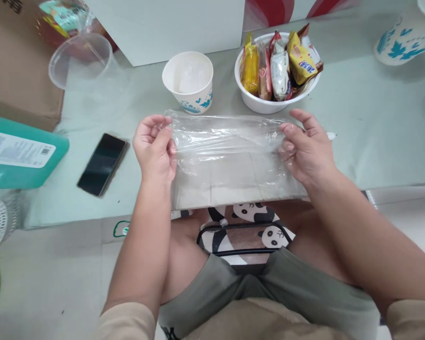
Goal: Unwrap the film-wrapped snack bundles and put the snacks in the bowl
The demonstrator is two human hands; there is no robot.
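Observation:
A clear plastic bag [230,146] is stretched sideways between my two hands at the table's front edge. My left hand [155,146] pinches its left end, thumb against fingers. At the opposite end my right hand [306,146] grips the film, with the index finger lifted off. Just beyond the bag stands a white paper cup [191,80] with blue leaf prints. A white bowl [260,105] of packaged snacks [279,71] sits behind the bag's right part.
On the left lie a black phone [102,164] and a teal container [24,151], with a cardboard box [21,61] and a clear plastic tub [81,61] behind. A white box [177,28] stands at the back; another paper cup [403,38] is far right.

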